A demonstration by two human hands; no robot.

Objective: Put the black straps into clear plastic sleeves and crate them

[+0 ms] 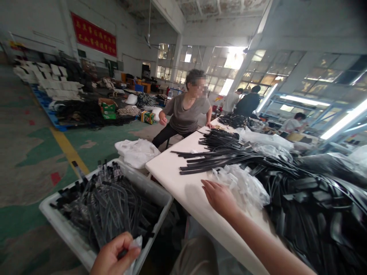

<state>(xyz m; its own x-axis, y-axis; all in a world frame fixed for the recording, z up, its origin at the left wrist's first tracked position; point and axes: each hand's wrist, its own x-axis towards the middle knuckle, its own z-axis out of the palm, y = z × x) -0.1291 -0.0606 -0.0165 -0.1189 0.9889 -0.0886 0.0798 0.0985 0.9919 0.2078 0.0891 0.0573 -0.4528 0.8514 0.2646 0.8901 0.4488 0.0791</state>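
Note:
My left hand (pixel 113 255) is at the bottom, closed on a thin black strip with a clear plastic sleeve, over the near edge of a white bin (pixel 57 225) full of bagged black strips. My right hand (pixel 219 196) reaches out flat over the white table (pixel 172 172), fingers apart, touching the edge of a pile of clear plastic sleeves (pixel 241 183). A large heap of black strips (pixel 301 202) spreads across the table to the right and beyond the sleeves.
A person in a grey shirt (pixel 186 114) leans at the table's far end. White bags (pixel 136 152) lie between bin and table. Other people (pixel 248 101) work further back. Stacked goods and boxes (pixel 80 99) crowd the floor at left.

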